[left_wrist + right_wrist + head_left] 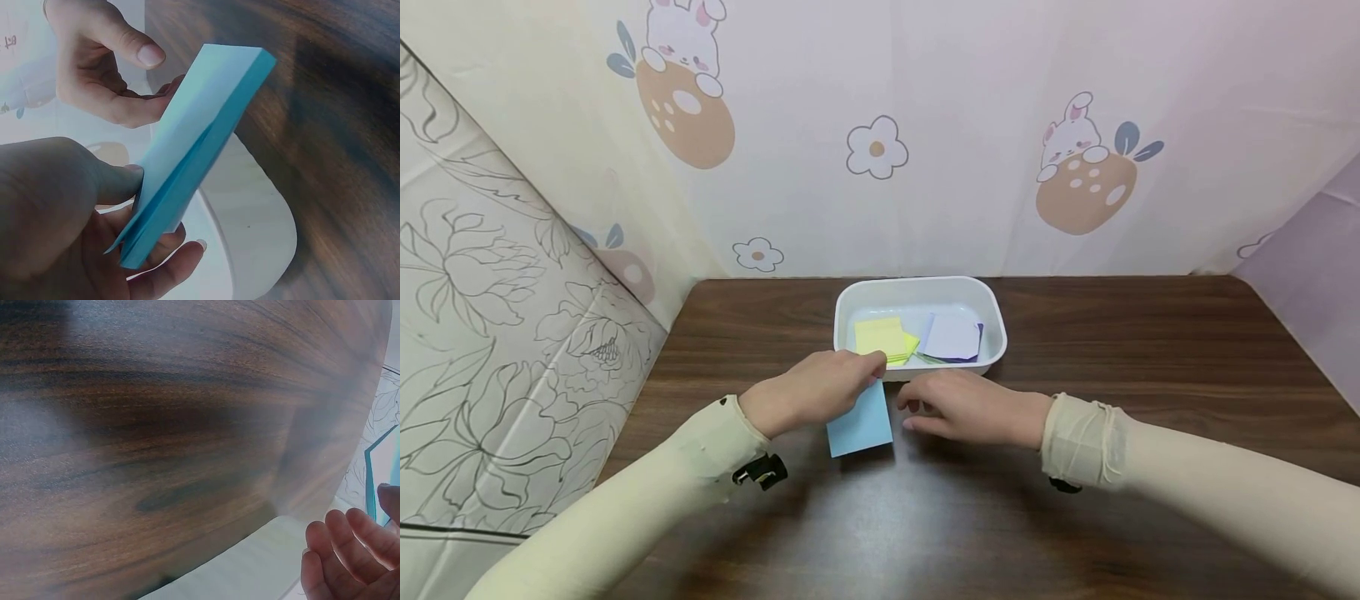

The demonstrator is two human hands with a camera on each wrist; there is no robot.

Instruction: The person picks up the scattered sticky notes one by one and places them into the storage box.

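Between the thumb and fingers of my left hand (816,387) is a light blue sticky note pad (861,425), pinched by its far end. In the left wrist view the blue pad (194,131) shows its thick edge, with some sheets parting near the thumb. My right hand (970,407) hovers just right of the pad, fingers loosely bent, holding nothing. Behind both hands stands a white plastic tray (917,289). Inside it, yellow sticky notes (880,335) lie at the left and a pale lilac pad (951,337) over darker purple sheets lies at the right.
The dark brown wooden table (1150,358) extends to both sides of the tray. A curtain with rabbit prints (962,167) hangs along the table's back edge, and a flower-patterned cloth (497,333) is at the left.
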